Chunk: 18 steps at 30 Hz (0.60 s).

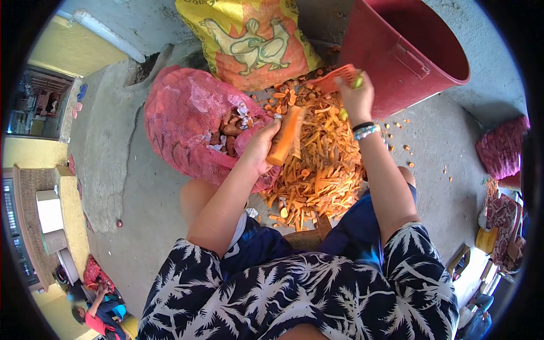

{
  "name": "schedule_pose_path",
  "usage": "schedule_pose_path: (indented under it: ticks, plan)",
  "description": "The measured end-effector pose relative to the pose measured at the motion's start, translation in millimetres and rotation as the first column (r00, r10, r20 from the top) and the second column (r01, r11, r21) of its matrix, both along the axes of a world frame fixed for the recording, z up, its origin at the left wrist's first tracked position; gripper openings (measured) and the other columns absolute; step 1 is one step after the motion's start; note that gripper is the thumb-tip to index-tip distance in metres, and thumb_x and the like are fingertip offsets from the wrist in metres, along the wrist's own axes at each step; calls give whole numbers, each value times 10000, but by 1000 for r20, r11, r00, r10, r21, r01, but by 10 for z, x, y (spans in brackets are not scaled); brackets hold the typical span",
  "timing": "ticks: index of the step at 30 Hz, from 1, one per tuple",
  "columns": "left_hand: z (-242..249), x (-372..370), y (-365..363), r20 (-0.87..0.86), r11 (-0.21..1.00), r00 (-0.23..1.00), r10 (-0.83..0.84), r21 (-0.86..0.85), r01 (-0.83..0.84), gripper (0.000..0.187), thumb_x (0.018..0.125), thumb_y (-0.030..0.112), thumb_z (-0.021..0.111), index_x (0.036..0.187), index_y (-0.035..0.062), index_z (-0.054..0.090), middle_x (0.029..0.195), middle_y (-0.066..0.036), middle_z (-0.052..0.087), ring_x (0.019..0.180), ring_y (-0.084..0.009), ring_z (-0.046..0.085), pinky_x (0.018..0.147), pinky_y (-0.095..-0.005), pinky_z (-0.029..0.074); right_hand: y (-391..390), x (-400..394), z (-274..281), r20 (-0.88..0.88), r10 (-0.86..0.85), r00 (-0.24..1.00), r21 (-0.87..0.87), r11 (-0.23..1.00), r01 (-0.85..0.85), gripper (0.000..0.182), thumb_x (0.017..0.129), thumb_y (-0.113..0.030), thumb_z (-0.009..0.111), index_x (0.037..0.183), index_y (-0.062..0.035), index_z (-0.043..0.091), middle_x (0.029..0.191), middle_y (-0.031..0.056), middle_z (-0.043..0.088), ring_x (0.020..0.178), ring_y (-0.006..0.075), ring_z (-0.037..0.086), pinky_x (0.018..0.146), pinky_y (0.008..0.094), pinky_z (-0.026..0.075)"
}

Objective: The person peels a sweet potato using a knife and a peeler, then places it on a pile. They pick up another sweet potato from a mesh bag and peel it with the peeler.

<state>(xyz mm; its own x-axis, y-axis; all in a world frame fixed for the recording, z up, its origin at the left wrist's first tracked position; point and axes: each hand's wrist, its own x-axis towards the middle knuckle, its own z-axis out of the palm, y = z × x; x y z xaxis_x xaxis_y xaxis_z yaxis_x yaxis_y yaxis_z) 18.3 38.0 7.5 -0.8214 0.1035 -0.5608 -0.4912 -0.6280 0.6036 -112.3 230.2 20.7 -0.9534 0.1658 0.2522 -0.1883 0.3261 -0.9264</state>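
My left hand point(258, 148) is wrapped round the lower end of a thick carrot point(286, 136), which is tilted up and away from me. Its surface is bright orange with a darker, rougher strip along one side. To the right and higher, my right hand point(358, 97) is closed on a green-handled peeler point(357, 81), blurred by motion and mostly hidden by the fingers. An orange-red slotted piece point(333, 79) shows at those fingers. The right hand is apart from the carrot. Below both hands lies a big heap of carrot peelings point(326, 170) on the floor between my legs.
A pink mesh sack point(181, 124) with root vegetables stands left of the heap. Behind are a yellow and orange sack point(255, 45) printed with chickens and a tall red bin point(385, 62). A purple sack point(502, 148) lies far right. A person point(99, 311) sits at lower left.
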Motion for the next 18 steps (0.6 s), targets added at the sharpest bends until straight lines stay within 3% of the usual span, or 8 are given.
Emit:
schedule_pose_path:
  ticks: [1, 3, 4, 5, 10, 14, 16, 18]
  plan:
    - [-42, 24, -56, 1, 999, 1000, -18, 29, 18, 400, 915, 338, 448, 1190, 48, 463, 1026, -81, 578, 851, -184, 599, 714, -312, 508, 57, -133, -32, -4, -105, 994, -19, 994, 105, 174, 752, -51, 673, 894, -32, 574, 797, 33, 635, 652, 120, 578, 572, 259, 476]
    - [-89, 9, -171, 32, 999, 999, -8, 35, 7, 394, 909, 334, 459, 1181, 50, 480, 994, -74, 591, 819, -182, 606, 693, -314, 515, 96, -163, -63, 115, 13, 993, -430, 902, 38, 176, 768, -57, 661, 894, -21, 543, 763, 32, 622, 618, 94, 562, 535, 235, 459]
    - [-75, -19, -197, 15, 995, 997, 77, 65, -78, 384, 905, 333, 465, 1167, 53, 492, 976, -71, 595, 809, -184, 608, 688, -317, 516, -10, -49, 40, 83, 53, 995, -382, 924, -17, 189, 778, -66, 658, 893, -11, 519, 751, 32, 609, 577, 69, 539, 504, 213, 440]
    - [-73, -49, -220, 1, 982, 987, 163, 97, -163, 375, 902, 332, 472, 1153, 55, 504, 959, -68, 599, 798, -187, 610, 683, -321, 517, -86, 121, 142, 293, 120, 949, -303, 953, -27, 219, 777, -73, 663, 943, -11, 534, 774, 31, 610, 564, 64, 533, 488, 207, 436]
    - [-235, -121, -211, 34, 971, 973, 230, 63, -231, 354, 930, 352, 403, 1101, 55, 491, 892, -54, 564, 747, -169, 562, 692, -323, 495, -362, 657, 176, 396, 445, 803, -391, 873, -291, 415, 735, -120, 721, 1087, 2, 539, 796, 33, 618, 594, 57, 549, 493, 194, 448]
    - [-203, -64, -128, -3, 969, 970, 242, 62, -241, 354, 940, 346, 384, 1108, 52, 488, 896, -51, 565, 751, -166, 562, 664, -310, 483, -385, 602, 63, 397, 447, 801, -381, 875, -299, 384, 725, -118, 728, 1042, 10, 552, 805, 35, 627, 630, 66, 563, 522, 208, 455]
    - [-179, -37, -68, 28, 990, 990, 140, 8, -141, 380, 941, 359, 378, 1129, 45, 479, 907, -54, 565, 756, -163, 564, 660, -297, 476, -354, 399, -85, 190, 354, 916, -87, 935, -343, 294, 722, -103, 726, 933, 7, 554, 789, 31, 632, 635, 89, 577, 556, 225, 468]
    - [-121, 8, -33, 43, 996, 995, 91, 9, -92, 352, 937, 350, 389, 1099, 55, 493, 896, -54, 570, 755, -156, 571, 655, -292, 472, -226, 155, 0, 135, 210, 968, -46, 977, -206, 266, 728, -88, 716, 915, 6, 553, 784, 31, 633, 637, 96, 581, 565, 230, 472]
